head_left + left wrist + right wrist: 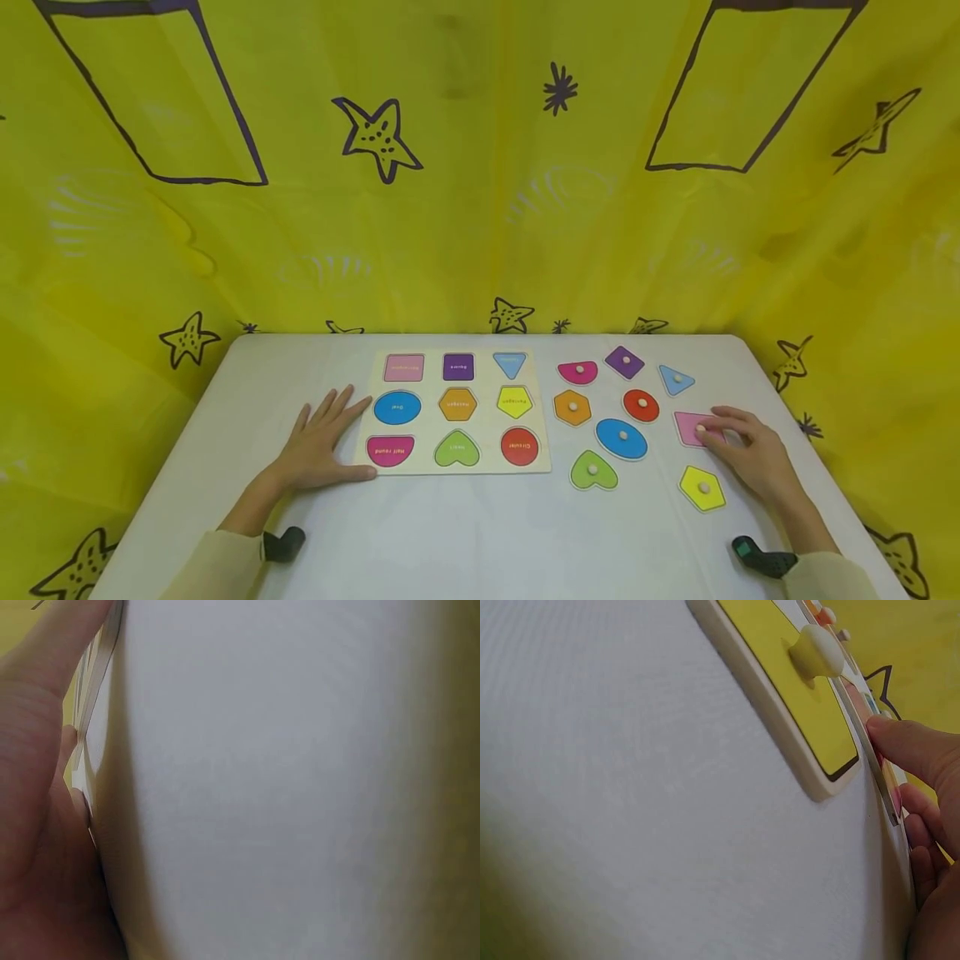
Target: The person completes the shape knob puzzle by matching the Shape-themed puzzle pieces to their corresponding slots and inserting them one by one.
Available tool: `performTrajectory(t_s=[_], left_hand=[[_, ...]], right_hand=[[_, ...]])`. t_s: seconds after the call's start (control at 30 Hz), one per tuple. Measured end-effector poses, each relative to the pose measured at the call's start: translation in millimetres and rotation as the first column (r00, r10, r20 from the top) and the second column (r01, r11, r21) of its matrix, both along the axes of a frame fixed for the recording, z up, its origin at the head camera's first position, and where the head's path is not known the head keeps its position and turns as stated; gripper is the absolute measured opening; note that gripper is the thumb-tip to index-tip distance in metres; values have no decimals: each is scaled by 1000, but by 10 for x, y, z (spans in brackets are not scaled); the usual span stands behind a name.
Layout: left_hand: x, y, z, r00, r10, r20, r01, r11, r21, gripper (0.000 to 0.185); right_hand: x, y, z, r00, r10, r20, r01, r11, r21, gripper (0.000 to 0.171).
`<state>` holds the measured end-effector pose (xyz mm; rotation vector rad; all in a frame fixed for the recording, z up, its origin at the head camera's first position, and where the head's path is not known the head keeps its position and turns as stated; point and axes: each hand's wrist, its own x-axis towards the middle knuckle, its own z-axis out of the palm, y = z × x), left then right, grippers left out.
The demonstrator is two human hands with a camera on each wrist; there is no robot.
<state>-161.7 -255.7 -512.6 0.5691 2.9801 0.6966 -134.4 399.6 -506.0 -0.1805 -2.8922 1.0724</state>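
A wooden puzzle board [455,412] with nine coloured shape recesses lies on the white table [465,533]. My left hand [322,442] rests flat on the table, fingers spread, with its thumb against the board's left edge [94,697]. Several knobbed shape pieces lie loose to the right of the board. My right hand [738,446] is on the pink rectangle piece [688,423], thumb and forefinger pinching at its knob. In the right wrist view my thumb [915,750] touches that piece's edge [881,780]. The yellow pentagon piece [702,488] [795,690] lies just in front of this hand.
Other loose pieces are a pink half round [577,372], purple square [625,362], blue triangle [677,379], orange hexagon [572,407], red circle [641,405], blue oval [622,438] and green heart [593,472]. A yellow star-printed cloth [480,208] walls the table.
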Motion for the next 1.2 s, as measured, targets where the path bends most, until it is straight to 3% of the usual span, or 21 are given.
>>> performTrajectory(t_s=[0.2, 1.07, 1.2], left_hand=[[-7, -12, 66, 999, 12, 46, -11, 1000, -16, 109], [21, -7, -52, 999, 11, -39, -10, 1000, 29, 108], [5, -3, -36, 1000, 16, -1, -16, 1000, 9, 108]], right_hand=[[-16, -6, -10, 1000, -18, 15, 18, 1000, -4, 58], [1, 7, -30, 1000, -10, -4, 10, 1000, -7, 59], [-1, 11, -37, 1000, -16, -2, 16, 1000, 7, 60]])
